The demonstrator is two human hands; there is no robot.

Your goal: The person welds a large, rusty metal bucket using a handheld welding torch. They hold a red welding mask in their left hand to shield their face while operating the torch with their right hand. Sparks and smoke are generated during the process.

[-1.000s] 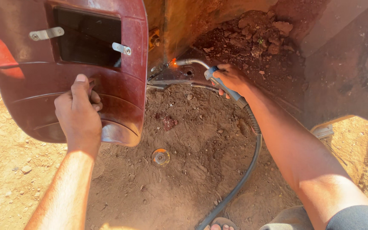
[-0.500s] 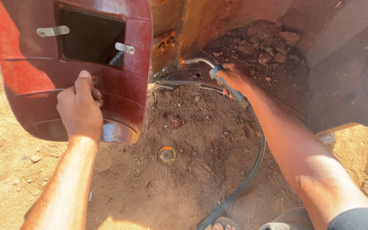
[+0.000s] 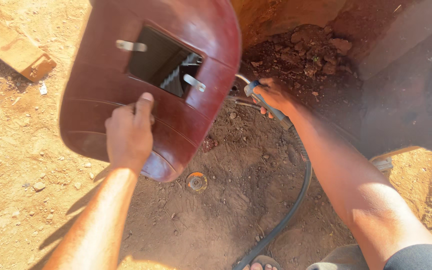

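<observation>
so the left hand (image 3: 128, 134) is wrapped around the back of a dark red welding shield (image 3: 151, 85), grip clamped on it with the thumb up along the surface, holding it tilted over the dirt ground (image 3: 36, 200). the shield's top edge is cut off by the frame, and its rounded lower edge hangs just above a small round metal disc (image 3: 196, 182) lying in the soil. through the rectangular window (image 3: 163, 69) you can only see something dark and ribbed, hard to say what. two little metal clips sit either side of that window.

right hand (image 3: 274, 95) has its grip closed on a blue-grey welding torch handle (image 3: 266, 104), over by the shield's right edge. the torch tip goes behind the shield, so where it touches is hidden. a dark hose (image 3: 296, 200) runs from the handle down under the forearm and curves toward the bottom edge, ending near a sandalled foot (image 3: 261, 263) that's barely in frame.

plenty of open ground on the left and between the arms. top left there's a wooden block (image 3: 18, 50), well apart from everything. upper right is crowded: clumps of dark soil (image 3: 311, 50) and a big rusty metal body (image 3: 406, 85) in deep shadow, can't make out its shape.
</observation>
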